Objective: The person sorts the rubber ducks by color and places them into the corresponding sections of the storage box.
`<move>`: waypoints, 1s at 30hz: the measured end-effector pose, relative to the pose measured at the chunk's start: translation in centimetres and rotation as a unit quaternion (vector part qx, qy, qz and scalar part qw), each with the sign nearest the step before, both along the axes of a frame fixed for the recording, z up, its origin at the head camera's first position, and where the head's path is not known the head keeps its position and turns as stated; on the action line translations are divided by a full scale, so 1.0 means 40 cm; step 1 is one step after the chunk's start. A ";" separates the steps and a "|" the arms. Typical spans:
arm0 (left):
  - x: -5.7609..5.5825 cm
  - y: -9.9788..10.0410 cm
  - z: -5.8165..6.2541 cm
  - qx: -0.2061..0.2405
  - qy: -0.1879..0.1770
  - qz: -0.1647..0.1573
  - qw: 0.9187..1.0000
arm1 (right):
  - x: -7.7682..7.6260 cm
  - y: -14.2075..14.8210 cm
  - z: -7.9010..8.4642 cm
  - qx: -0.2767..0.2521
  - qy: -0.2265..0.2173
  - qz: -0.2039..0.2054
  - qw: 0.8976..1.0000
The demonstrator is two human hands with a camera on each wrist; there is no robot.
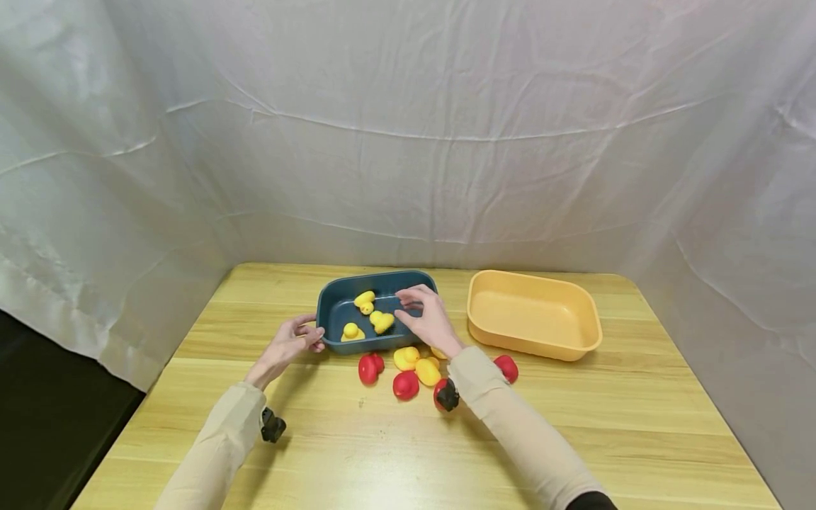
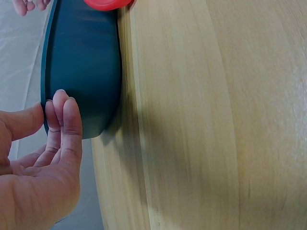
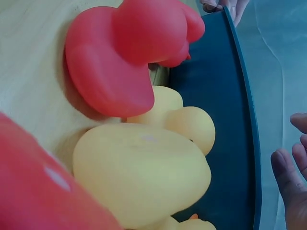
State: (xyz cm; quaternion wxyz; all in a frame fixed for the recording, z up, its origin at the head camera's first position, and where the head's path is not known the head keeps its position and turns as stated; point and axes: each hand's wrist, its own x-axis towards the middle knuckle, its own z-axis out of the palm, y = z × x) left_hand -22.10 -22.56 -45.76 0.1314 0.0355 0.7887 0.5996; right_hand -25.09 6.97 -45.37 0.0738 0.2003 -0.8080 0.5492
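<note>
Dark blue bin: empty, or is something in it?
Not empty: in the head view, three yellow ducks show inside the dark blue bin.

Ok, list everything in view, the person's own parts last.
Blue tray: 1, dark blue, table's far side
Orange tray: 1, orange, right of blue tray
Yellow ducks: 6, yellow, three inside blue tray, three before it
Red ducks: 4, red, before the trays
Table: 1, light wood, beneath trays
Cloth: count unclear, whitish, behind and beside table
Dark patch: 1, black, far left
Wrist cameras: 2, black, at wrists
Sleeves: 2, beige, some black, both arms
Left hand: 1, bare, gripping blue tray
Right hand: 1, bare, over blue tray
</note>
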 end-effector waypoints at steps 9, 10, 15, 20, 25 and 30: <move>-0.001 -0.004 0.000 -0.001 0.000 -0.001 1.000 | 0.012 0.023 0.001 -0.012 -0.002 0.005 1.000; -0.001 -0.004 0.000 -0.002 0.000 0.000 1.000 | 0.014 0.027 -0.001 -0.015 0.004 0.007 1.000; -0.002 -0.005 -0.005 -0.009 0.001 0.004 1.000 | 0.024 0.053 -0.007 -0.027 0.042 0.010 0.999; -0.002 -0.003 -0.005 -0.006 0.000 0.005 1.000 | 0.047 0.088 0.000 -0.025 0.011 -0.001 1.000; -0.001 -0.003 -0.005 -0.007 -0.002 0.006 1.000 | 0.066 0.129 -0.018 -0.027 -0.001 -0.001 1.000; -0.001 -0.005 -0.004 -0.009 -0.003 0.007 1.000 | 0.091 0.169 -0.038 -0.008 -0.023 0.002 1.000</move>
